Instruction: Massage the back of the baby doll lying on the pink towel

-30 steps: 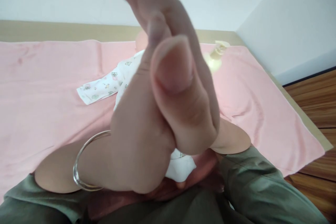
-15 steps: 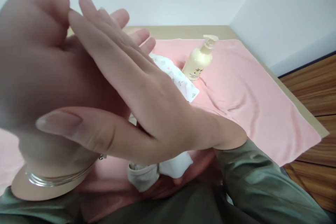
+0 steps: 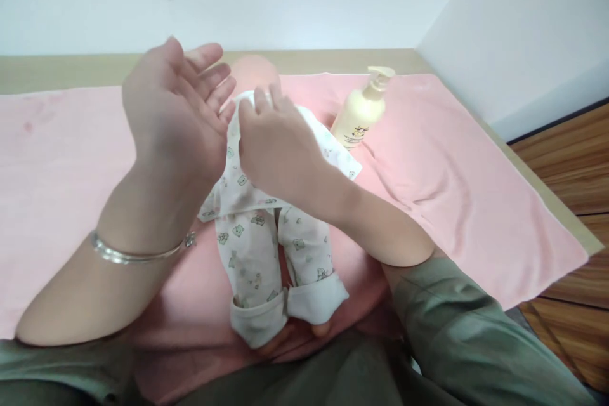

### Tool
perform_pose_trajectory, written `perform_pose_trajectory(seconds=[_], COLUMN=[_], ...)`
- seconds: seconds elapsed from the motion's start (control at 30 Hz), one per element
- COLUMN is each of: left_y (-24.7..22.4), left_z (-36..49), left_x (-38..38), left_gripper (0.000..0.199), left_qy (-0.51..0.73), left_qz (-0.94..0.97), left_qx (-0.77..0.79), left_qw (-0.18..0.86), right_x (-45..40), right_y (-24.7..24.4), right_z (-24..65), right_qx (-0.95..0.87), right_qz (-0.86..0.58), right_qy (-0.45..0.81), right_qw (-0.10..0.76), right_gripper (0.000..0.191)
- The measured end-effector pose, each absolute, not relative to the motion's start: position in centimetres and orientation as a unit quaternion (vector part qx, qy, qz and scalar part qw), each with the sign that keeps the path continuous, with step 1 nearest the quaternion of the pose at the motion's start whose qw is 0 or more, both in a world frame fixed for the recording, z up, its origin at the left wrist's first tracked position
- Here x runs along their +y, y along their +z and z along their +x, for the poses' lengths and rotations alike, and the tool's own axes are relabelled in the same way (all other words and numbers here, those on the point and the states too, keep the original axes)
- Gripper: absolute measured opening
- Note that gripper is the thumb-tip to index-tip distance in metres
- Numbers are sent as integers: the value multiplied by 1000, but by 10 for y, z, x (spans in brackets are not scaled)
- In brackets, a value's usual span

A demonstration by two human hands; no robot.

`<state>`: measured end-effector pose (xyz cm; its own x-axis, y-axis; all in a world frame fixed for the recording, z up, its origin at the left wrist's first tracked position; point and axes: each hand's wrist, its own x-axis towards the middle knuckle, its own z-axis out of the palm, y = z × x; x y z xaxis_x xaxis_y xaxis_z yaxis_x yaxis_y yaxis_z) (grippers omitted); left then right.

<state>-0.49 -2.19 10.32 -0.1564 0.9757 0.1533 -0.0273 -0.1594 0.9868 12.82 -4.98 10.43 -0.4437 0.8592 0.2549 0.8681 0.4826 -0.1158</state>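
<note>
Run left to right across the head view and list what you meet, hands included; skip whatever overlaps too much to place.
Left hand, right hand, cream pump bottle, wood-grain panels.

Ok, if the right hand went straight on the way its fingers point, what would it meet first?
The right hand would probably meet the round head, which lies just ahead in this view. The hand's height is unclear, so it might pass above.
</note>
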Motion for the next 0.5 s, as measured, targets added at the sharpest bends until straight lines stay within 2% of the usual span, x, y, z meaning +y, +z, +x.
perform_pose_trajectory(seconds=[0.1,0.23,0.3,0.5], left_y=[106,75,55,22], left_z=[8,10,8,8], left_x=[-3,23,34,32], left_gripper=[46,21,11,17], left_qy=[598,625,636,557], left_qz=[368,329,365,527], left_qx=[515,548,549,594], left_qw=[491,448,402,243], right_x=[-49,-30,-11,28], right_y=[78,58,52,43], right_z=[116,111,114,127], right_qx=[-868,-842,-822,-778], right_qz=[-482,-522,-546,-588], right_qy=[-46,-46,-29,42], right_qw=[115,129,158,216], right_gripper=[53,56,51,42])
